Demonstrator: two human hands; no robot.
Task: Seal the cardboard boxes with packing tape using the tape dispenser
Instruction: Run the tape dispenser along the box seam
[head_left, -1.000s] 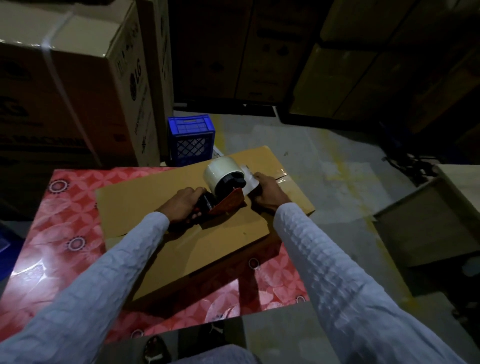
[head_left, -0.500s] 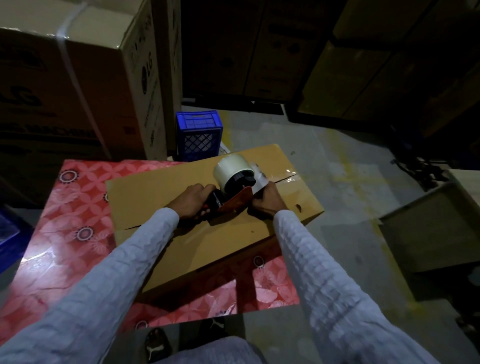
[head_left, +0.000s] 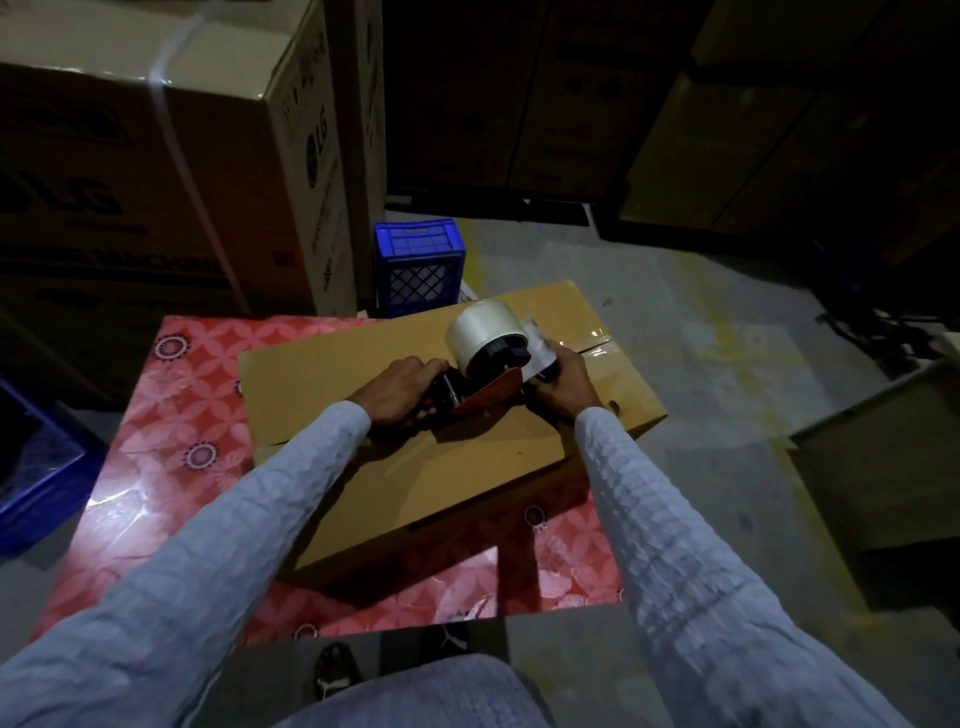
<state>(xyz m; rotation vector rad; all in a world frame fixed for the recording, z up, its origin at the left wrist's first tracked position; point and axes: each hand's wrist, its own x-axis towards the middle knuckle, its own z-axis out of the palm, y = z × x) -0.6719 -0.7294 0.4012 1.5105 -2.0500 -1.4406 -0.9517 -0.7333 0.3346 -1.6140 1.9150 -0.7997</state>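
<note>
A flat brown cardboard box lies on a table with a red patterned cover. On the box sits a red tape dispenser carrying a roll of clear tape. My left hand grips the dispenser's handle. My right hand holds the dispenser's front end where the tape leaves the roll. A shiny strip of tape covers the seam at the box's far right.
A blue plastic crate stands behind the table. Large strapped cartons rise at the left, dark stacked cartons at the back. An open box stands on the floor at the right. Another blue crate sits at the left edge.
Both hands and the dispenser have stayed together at the box's right part. My head has shifted, so the box sits a little further right in view. More taped seam shows.
</note>
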